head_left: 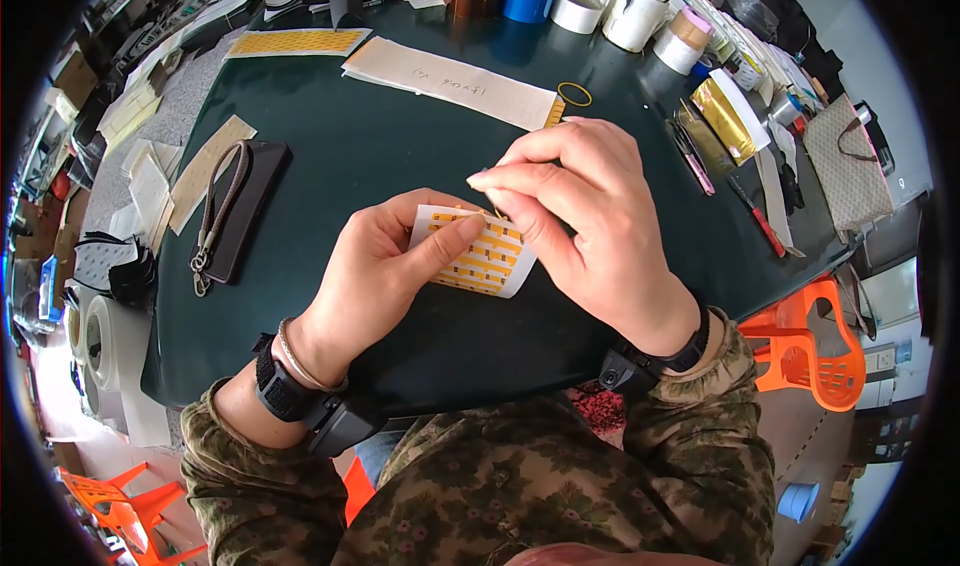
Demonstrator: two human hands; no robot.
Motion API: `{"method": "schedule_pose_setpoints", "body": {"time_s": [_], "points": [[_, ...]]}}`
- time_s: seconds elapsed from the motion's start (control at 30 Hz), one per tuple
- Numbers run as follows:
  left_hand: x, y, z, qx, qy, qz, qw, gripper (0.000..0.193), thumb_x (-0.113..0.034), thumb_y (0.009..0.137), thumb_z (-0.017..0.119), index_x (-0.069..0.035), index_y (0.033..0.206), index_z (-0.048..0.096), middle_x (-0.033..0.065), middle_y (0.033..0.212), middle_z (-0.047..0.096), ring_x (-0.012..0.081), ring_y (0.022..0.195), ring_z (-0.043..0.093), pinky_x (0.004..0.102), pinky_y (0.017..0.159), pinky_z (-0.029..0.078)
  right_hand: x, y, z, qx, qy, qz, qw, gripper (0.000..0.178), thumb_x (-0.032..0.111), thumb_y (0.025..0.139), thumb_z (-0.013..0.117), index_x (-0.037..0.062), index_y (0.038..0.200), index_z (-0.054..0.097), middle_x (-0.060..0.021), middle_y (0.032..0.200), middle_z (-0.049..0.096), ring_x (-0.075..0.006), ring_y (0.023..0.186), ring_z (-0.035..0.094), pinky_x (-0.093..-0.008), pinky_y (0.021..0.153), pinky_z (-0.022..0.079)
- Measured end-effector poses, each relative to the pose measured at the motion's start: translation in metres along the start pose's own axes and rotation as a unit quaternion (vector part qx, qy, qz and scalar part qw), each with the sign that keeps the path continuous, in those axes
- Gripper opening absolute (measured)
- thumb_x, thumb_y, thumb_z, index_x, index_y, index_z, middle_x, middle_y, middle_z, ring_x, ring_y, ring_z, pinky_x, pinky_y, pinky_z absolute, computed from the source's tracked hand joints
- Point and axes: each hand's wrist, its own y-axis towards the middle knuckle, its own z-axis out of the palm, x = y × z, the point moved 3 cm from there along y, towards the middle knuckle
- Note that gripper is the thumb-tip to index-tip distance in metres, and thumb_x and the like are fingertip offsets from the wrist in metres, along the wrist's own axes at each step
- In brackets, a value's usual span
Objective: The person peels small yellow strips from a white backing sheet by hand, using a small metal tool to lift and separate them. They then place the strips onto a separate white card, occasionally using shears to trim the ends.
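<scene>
Head view: over the dark green desk (400,146), the left hand (385,266) pinches a small sheet of orange stickers (480,256) at its nine o'clock edge. Right hand (590,226) fingers pinch one sticker at twelve o'clock. Sheet looks light, floppy, best held by its edges.

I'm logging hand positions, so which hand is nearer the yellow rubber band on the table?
Right. The right hand lies just below the yellow rubber band; the left hand is farther, lower and leftward.

Left hand (375,266) grips small white sheet of orange rectangular stickers (480,251); right hand (590,216) fingers (490,181) pinch its top edge above dark green table (380,136).
</scene>
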Motion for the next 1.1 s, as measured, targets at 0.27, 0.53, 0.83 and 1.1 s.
{"method": "schedule_pose_setpoints", "body": {"time_s": [0.27,0.53,0.83,1.1], "points": [[-0.001,0.001,-0.002,0.003,-0.006,0.034,0.999,0.019,-0.017,0.097,0.054,0.0,0.104,0.055,0.0019,0.092,0.062,0.0056,0.084,0.057,0.0218,0.075,0.048,0.004,0.002,0.0,0.021,0.011,0.031,0.999,0.022,0.008,0.068,0.075,0.0121,0.088,0.068,-0.0008,0.09,0.057,-0.0212,0.085,0.055,-0.0344,0.08,0.041],[-0.001,-0.001,-0.001,-0.012,0.04,0.042,0.998,0.018,-0.017,0.097,0.054,0.0,0.103,0.055,0.0004,0.087,0.06,0.005,0.08,0.055,0.0207,0.071,0.046,0.004,0.002,0.002,0.029,0.01,0.033,0.999,0.021,0.007,0.066,0.075,0.0128,0.084,0.067,0.0008,0.088,0.057,-0.0199,0.084,0.055,-0.0358,0.081,0.041],[-0.003,-0.002,-0.001,-0.026,0.125,0.036,0.991,0.016,-0.015,0.094,0.058,0.0,0.097,0.058,0.0007,0.083,0.061,0.0053,0.078,0.054,0.0215,0.07,0.046,0.007,0.002,0.003,0.031,-0.02,0.005,0.999,0.016,0.008,0.065,0.075,0.0126,0.077,0.065,0.0021,0.086,0.056,-0.0184,0.085,0.055,-0.0391,0.089,0.04],[0.001,0.0,-0.002,-0.006,0.106,0.024,0.994,0.015,-0.014,0.094,0.058,0.0,0.097,0.06,-0.0001,0.084,0.061,0.0049,0.077,0.054,0.0213,0.071,0.046,0.016,0.0,0.006,0.017,-0.07,-0.025,0.997,0.015,0.008,0.064,0.073,0.0127,0.073,0.062,0.0023,0.086,0.055,-0.0179,0.088,0.056,-0.0402,0.096,0.038]]}}
